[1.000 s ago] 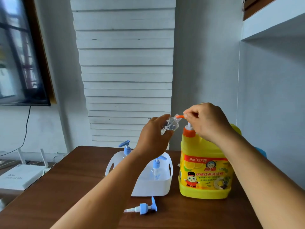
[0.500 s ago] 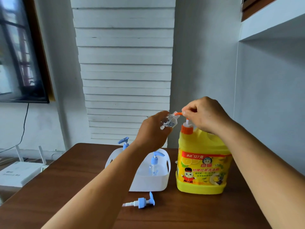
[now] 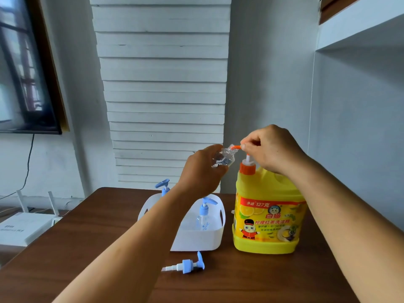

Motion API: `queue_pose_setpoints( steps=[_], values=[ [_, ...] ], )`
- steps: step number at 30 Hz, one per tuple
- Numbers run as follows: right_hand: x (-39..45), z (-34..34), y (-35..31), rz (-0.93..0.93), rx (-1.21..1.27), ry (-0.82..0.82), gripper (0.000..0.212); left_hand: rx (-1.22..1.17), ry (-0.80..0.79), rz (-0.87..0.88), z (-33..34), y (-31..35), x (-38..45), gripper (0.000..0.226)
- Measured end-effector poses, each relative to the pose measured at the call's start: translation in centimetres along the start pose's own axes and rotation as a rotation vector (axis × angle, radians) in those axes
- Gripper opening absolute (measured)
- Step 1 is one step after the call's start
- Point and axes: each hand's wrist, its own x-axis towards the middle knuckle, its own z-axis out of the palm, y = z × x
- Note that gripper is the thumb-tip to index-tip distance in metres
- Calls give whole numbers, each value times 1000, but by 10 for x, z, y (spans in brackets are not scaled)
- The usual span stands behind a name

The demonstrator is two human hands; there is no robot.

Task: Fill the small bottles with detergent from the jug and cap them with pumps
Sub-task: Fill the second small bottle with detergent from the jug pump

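Observation:
A yellow detergent jug (image 3: 267, 217) with an orange pump collar stands on the brown table (image 3: 65, 248). My right hand (image 3: 271, 148) curls over the jug's orange pump head (image 3: 237, 147), whose white stem shows below. My left hand (image 3: 202, 169) grips a small clear bottle (image 3: 225, 157), tilted with its mouth at the orange spout tip. A loose blue and white pump (image 3: 188, 265) lies on the table in front. Two small bottles with blue pumps, one (image 3: 204, 213) and another (image 3: 164, 186), stand in a white basket (image 3: 196, 239).
The basket sits just left of the jug. A white router (image 3: 24, 226) stands on a low surface off the table's left edge. A dark screen (image 3: 24, 68) hangs on the left wall. A white wall and shelf close in on the right.
The pump head and my right hand sit slightly higher over the collar than before, with more white stem showing. The left hand keeps the bottle at the spout.

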Motion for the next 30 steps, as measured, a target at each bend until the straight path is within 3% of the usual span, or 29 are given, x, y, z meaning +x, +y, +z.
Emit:
queue_pose_setpoints(
  steps=[10,17,24,30],
  values=[
    [-13,18,1,20,20,73,20,-3,-10,-8,8,-8,-8,22],
    [-3,-1,-3,1,28,10,15,-7,8,10,-1,-1,1,16],
    [-11,23,4,-4,-23,141,21,-10,12,-9,7,-6,-5,21],
    [-9,17,2,-3,-25,83,21,-28,7,-23,7,-6,-6,22]
  ],
)
